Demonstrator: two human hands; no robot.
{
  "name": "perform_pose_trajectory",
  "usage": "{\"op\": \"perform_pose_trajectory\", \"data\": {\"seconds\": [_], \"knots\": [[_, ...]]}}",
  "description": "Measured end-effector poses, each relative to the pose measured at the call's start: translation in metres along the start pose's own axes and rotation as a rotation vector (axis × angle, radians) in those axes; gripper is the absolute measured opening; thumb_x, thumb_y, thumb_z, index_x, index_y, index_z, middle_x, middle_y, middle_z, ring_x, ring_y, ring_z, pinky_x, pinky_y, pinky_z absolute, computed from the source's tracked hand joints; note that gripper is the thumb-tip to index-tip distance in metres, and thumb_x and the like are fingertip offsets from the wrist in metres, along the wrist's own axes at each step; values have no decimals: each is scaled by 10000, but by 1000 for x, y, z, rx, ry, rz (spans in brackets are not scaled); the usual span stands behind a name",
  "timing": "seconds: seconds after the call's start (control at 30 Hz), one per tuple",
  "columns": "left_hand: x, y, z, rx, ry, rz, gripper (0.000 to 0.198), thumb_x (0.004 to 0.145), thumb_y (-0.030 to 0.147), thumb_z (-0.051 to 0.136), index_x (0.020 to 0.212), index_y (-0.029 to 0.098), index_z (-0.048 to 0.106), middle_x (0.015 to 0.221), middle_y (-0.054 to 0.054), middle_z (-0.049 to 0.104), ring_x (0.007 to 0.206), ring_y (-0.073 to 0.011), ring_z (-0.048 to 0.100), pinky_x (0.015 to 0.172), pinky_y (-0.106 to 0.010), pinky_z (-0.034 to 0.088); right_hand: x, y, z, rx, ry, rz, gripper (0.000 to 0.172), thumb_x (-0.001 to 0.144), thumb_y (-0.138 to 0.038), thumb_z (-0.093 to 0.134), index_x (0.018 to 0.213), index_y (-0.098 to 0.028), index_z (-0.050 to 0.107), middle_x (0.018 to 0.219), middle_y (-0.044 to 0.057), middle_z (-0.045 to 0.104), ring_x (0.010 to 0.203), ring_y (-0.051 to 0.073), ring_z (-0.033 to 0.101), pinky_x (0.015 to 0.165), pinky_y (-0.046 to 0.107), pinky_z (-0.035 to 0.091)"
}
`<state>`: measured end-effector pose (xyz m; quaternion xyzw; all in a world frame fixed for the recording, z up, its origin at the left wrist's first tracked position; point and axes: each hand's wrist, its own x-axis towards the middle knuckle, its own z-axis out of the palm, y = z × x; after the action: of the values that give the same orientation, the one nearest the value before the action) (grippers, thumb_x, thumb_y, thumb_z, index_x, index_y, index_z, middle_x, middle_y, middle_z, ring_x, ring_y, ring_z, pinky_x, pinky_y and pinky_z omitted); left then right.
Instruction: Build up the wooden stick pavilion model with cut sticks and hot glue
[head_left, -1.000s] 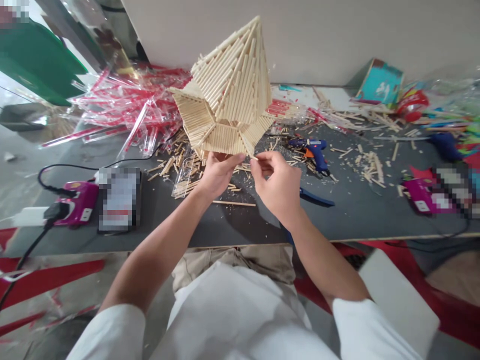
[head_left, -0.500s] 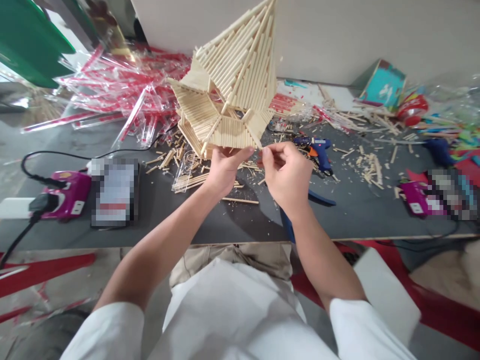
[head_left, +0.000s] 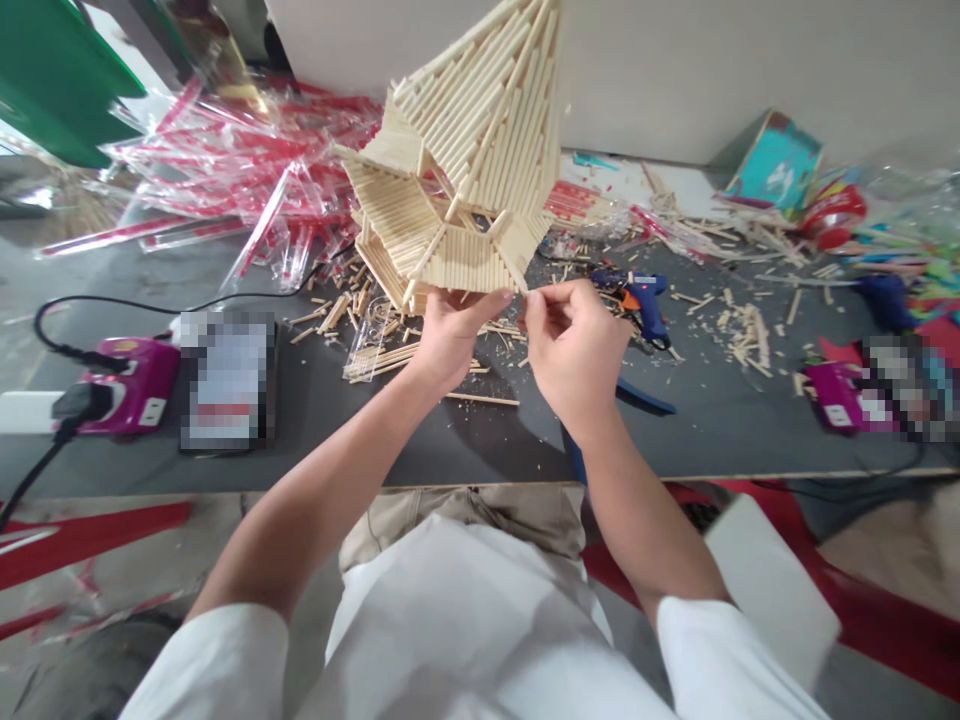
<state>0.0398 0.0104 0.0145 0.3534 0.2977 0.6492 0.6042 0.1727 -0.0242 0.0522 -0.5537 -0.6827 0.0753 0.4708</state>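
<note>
A pagoda-like model built of thin wooden sticks (head_left: 487, 130) is held tilted above the table, its pointed roof up. My left hand (head_left: 450, 335) grips its lower front edge, thumb on top and fingers hidden beneath. My right hand (head_left: 576, 335) is closed in a pinch at the right front corner of the lower roof. Whatever lies between those fingertips, if anything, is too small to make out. Loose sticks (head_left: 480, 400) lie on the table below my hands.
A blue glue gun (head_left: 649, 300) and a blue-handled tool (head_left: 646, 397) lie to the right. Red-and-clear plastic wrappers (head_left: 247, 180) heap at the back left. On the left are a phone (head_left: 229, 385) and a purple power strip (head_left: 135, 385). Stick scraps (head_left: 750, 335) are scattered about.
The view has shifted slightly. The model is a little more tilted, while both hands keep nearly the same places at its front edge.
</note>
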Motion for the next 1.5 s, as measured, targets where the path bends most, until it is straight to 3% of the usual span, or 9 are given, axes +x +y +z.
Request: {"op": "perform_pose_trajectory", "data": {"seconds": [0.5, 0.8, 0.97, 1.13, 1.3, 1.5], "knots": [[1, 0, -1, 17, -9, 5, 468, 680, 307, 924, 1026, 220, 620, 835, 2, 696, 794, -144, 671, 715, -276, 520, 3, 0, -1, -3, -9, -23, 192, 1012, -379, 575, 885, -236, 578, 746, 21, 749, 662, 185, 743, 641, 297, 542], [2, 1, -3, 22, 50, -31, 509, 669, 301, 928, 1071, 234, 622, 843, 2, 685, 811, -160, 689, 711, -285, 513, 2, -3, -12, 80, -39, 28, 331, 981, -560, 613, 1009, -231, 635, 856, 58, 766, 768, 212, 765, 725, 340, 633], [2, 9, -5, 14, 49, -60, 370, 681, 257, 909, 913, 213, 624, 803, 7, 667, 768, -130, 659, 681, -262, 504, 8, 19, -23, 94, -58, -4, 316, 1030, -525, 535, 1129, -244, 643, 951, 74, 769, 816, 213, 764, 768, 366, 639], [7, 17, -10, -17, 39, -111, 298, 713, 274, 889, 763, 198, 606, 723, 27, 635, 650, -81, 612, 672, -239, 530, 26, 43, -15, 107, -107, -77, 311, 1031, -501, 526, 1124, -228, 642, 944, 78, 754, 827, 219, 750, 788, 390, 629], [15, 17, -19, -13, 69, -172, 300, 737, 411, 868, 772, 231, 631, 686, 26, 639, 646, -112, 640, 719, -279, 579, 39, 46, -3, 93, -150, -174, 218, 1011, -387, 531, 1056, -212, 652, 931, 73, 750, 790, 191, 725, 758, 341, 604], [19, 24, -21, -23, 63, -229, 318, 753, 456, 853, 846, 225, 656, 679, 27, 652, 499, -75, 538, 604, -281, 539, 38, 63, 5, 131, -156, -205, 198, 1014, -357, 511, 1072, -223, 645, 992, 78, 736, 826, 184, 714, 774, 335, 590]]}}
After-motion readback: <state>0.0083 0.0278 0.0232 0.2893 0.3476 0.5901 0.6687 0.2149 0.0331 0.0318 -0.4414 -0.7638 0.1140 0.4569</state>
